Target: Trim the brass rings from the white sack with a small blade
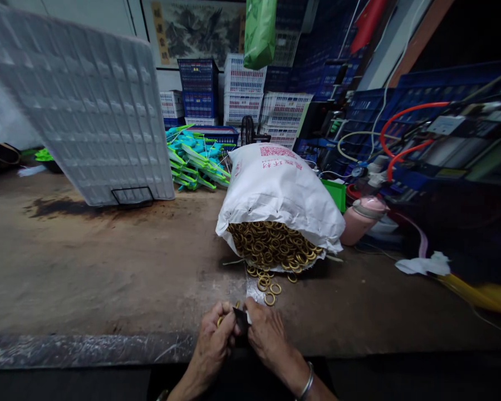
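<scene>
My left hand (212, 337) is closed with a gold-coloured ring (220, 321) at its fingers; part of the ring is hidden. Between my two hands is a dark flat piece (241, 319), its exact kind unclear. My right hand (269, 335) pinches this piece at its right side, and my left fingertips meet its other edge. Just beyond my hands, several loose gold-coloured rings (269, 299) lie on the table (150, 267). They spill from the open mouth of a white woven sack (275, 172) packed with such rings.
A ribbed translucent panel (108, 111) stands upright at left in a black wire stand (132, 195). Green and blue plastic pieces (198, 159) are heaped behind the sack. To its right are a pink bottle (362, 220) and orange hoses (394, 161). Stacked crates (244, 81) line the back.
</scene>
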Demonstrator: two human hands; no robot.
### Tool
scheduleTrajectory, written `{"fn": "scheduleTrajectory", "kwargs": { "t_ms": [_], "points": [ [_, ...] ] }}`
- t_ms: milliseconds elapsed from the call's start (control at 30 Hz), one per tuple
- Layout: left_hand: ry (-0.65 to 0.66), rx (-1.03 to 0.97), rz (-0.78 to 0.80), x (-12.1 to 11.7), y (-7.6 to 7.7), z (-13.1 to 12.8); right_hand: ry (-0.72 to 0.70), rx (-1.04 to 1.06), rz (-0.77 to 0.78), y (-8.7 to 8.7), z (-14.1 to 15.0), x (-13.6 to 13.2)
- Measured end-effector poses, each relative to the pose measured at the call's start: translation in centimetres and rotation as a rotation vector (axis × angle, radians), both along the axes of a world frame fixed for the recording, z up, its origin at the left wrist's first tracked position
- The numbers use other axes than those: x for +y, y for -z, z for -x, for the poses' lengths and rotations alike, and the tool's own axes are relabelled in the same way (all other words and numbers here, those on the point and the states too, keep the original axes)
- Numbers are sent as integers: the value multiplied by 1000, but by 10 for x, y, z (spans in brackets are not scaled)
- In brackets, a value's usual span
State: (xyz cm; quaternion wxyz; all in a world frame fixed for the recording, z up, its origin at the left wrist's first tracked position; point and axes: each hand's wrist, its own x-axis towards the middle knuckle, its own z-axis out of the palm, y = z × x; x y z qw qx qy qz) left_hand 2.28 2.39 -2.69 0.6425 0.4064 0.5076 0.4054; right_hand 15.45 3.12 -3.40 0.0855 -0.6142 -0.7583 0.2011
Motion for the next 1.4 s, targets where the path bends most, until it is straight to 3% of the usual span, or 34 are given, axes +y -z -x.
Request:
{"fn": "scheduleTrajectory", "kwargs": {
  "t_ms": [167,333,500,667,833,1033,1167,1233,1400],
  "points": [
    [7,-34,39,-6,-12,3,60,-75,4,-10,1,6],
    [97,-173,117,-16,-22,4,277,-114,-56,-4,-43,23],
    [67,-452,207,-12,-7,2,417,-85,-174,10,-81,34],
    [20,-494,252,-9,-1,1,333,-38,-207,11,-74,35],
    [9,-598,315,-8,-2,4,356,-83,-162,10,-68,35],
    [-35,-699,403,-8,9,6,446,201,-166,15,-77,41],
    [-71,-619,421,-7,7,4,421,345,-154,13,-73,41],
    [-72,-533,345,-6,5,1,385,463,-121,10,-62,37],
    [-130,-86,27,-3,8,-9,369,962,283,-1,-25,23]
  ]
}}
